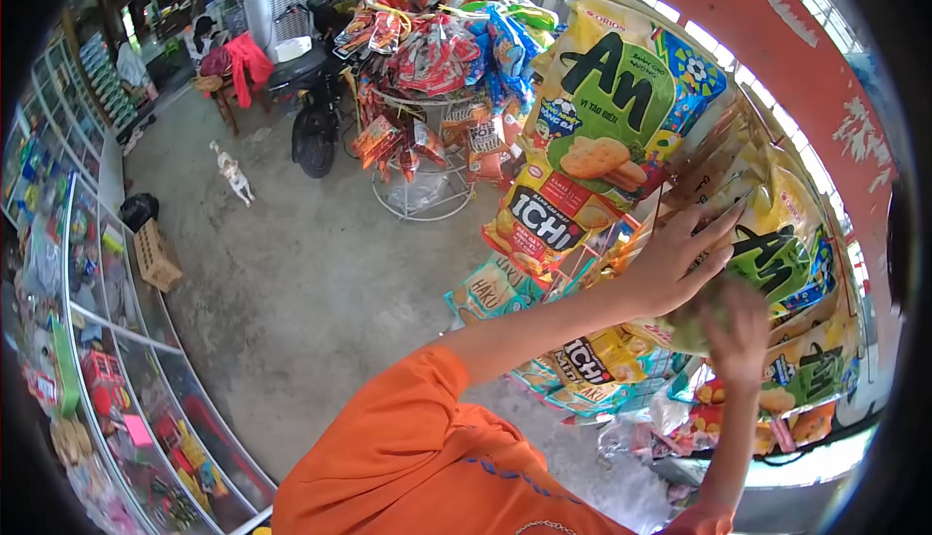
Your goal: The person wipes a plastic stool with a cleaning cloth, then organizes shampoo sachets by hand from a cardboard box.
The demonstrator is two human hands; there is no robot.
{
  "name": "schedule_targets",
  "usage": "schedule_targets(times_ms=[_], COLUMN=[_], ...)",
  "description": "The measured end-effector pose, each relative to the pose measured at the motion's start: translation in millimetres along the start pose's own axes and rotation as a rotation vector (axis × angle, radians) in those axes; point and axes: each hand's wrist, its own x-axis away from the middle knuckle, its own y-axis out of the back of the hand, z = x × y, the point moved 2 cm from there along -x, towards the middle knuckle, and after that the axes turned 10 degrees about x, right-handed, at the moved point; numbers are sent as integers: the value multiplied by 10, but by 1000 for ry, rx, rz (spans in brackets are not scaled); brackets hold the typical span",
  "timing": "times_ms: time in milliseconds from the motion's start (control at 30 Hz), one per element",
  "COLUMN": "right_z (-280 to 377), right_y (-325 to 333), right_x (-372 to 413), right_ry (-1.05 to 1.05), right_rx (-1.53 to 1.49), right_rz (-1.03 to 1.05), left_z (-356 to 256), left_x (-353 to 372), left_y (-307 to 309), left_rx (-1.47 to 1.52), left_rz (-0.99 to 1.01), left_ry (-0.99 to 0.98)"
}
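My left hand (684,255) reaches across to the snack rack, its fingers spread against a yellow and green An rice cracker bag (772,258). Just below it, my right hand (740,333) is smeared by motion. A soft green cloth-like thing (691,329) shows at its fingers, too blurred to name surely. Another large An bag (616,93) hangs above my left arm. Under that sits an orange-yellow Ichi bag (544,224), and teal Haku bags (495,287) hang lower. A further An bag (815,370) is right of my right hand.
A round wire stand (427,210) loaded with small snack packets (432,54) is on the concrete floor (291,273). Behind it stands a motorbike (313,113). A small cat (233,176) is on the floor. Glass display cases (146,341) line the left side, near a cardboard box (155,255).
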Motion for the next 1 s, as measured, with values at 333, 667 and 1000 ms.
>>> schedule_targets(times_ms=[333,667,1000], right_z=[-547,-538,-384], right_y=[259,186,104], right_x=[-65,162,338], right_ry=[-279,-69,206], right_rx=[17,-59,-14], right_rz=[-286,-83,44], left_z=[22,42,-2], left_x=[-18,-46,-32], left_y=[-182,-299,-287], left_rx=[-65,-86,5], left_rz=[-28,-94,-87], left_ry=[-51,-126,-7])
